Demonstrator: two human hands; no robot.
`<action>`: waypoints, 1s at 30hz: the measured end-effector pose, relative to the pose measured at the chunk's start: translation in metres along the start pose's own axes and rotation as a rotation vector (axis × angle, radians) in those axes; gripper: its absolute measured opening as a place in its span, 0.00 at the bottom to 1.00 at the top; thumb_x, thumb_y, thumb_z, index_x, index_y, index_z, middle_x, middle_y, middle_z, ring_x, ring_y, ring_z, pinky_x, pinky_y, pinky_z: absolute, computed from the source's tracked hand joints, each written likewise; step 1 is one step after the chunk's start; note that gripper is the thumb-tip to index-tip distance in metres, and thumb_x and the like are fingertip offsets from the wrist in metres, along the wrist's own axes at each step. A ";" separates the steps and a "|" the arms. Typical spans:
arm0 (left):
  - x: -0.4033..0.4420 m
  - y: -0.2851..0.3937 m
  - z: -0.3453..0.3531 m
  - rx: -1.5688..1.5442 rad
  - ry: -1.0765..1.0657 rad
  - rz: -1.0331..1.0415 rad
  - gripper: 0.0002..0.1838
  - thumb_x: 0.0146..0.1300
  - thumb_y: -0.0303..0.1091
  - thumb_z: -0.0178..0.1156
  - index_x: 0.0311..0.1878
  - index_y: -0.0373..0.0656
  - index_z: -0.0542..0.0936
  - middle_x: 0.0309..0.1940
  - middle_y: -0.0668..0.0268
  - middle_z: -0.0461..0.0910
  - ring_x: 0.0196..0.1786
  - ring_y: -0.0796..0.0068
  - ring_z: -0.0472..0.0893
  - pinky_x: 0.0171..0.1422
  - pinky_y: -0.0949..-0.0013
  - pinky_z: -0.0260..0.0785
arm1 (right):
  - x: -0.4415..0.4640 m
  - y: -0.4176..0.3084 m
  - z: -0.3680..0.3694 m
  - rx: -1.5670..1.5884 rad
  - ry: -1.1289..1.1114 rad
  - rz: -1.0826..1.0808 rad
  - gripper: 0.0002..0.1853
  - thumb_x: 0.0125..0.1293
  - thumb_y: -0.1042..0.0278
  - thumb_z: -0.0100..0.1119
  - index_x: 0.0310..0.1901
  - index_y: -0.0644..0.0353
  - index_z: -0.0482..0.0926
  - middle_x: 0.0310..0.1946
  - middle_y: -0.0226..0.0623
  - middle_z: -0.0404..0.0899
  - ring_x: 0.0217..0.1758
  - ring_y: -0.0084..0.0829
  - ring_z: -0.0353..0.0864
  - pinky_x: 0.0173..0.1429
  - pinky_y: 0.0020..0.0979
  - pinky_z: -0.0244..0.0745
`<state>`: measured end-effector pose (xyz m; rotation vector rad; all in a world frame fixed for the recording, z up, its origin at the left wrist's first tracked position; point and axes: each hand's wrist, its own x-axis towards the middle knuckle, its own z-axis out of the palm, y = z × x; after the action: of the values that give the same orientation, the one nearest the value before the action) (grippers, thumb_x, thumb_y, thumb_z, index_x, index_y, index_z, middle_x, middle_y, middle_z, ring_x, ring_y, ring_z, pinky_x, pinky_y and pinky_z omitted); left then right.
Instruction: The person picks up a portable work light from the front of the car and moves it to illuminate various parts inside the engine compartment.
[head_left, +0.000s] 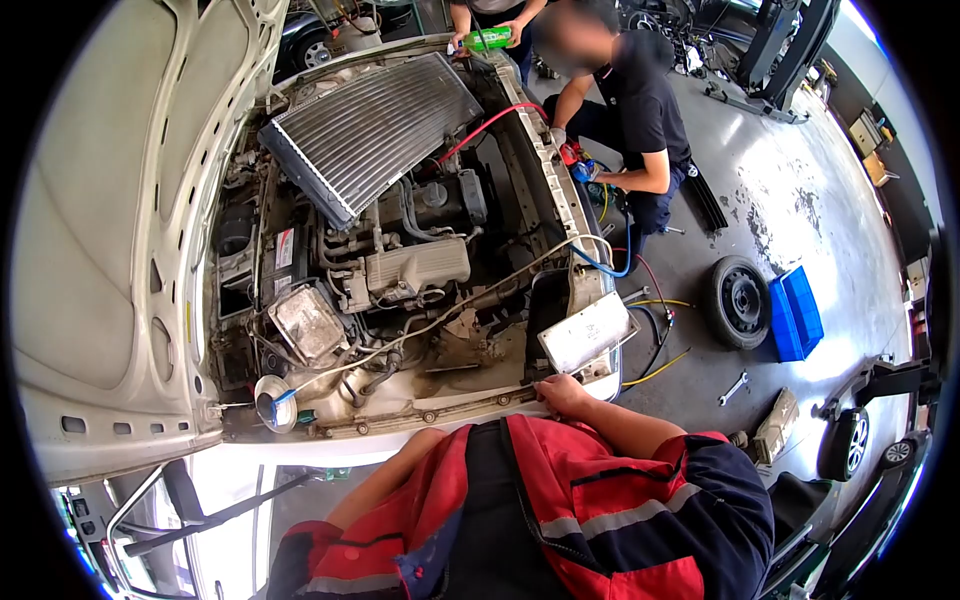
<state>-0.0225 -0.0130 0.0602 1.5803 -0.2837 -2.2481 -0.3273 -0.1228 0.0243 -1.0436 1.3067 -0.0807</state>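
Note:
My right hand (565, 394) rests at the front corner of the car's fender, fingers curled in at its edge; what they grip, if anything, is hidden. Just beyond it lies a dusty, cream rectangular part (588, 333), perhaps a headlamp. My left forearm (385, 475) comes in from the lower left against the white fender, and the jacket covers the fingers of that hand. Before me is the open engine bay with the engine (415, 265). A finned radiator (375, 130) lies tilted across its far side. A thin beige hose or rod (470, 303) crosses the bay.
The raised bonnet (110, 200) stands left. A crouching co-worker (640, 110) holds red and blue gauges (575, 160) with hoses; another person's hands hold a green bottle (488, 40). On the floor are a wheel (740, 302), a blue crate (797, 315) and a spanner (734, 388).

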 end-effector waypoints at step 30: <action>0.012 -0.009 -0.016 0.112 -0.013 0.064 0.10 0.65 0.30 0.56 0.39 0.34 0.82 0.35 0.65 0.82 0.35 0.78 0.79 0.42 0.74 0.72 | 0.003 0.000 -0.002 -0.059 0.008 -0.051 0.21 0.67 0.56 0.48 0.28 0.67 0.78 0.13 0.39 0.73 0.12 0.31 0.73 0.19 0.34 0.69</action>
<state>-0.0125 -0.0089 0.0411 1.5894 -0.4642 -2.2291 -0.3282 -0.1252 0.0222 -1.1278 1.2963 -0.0850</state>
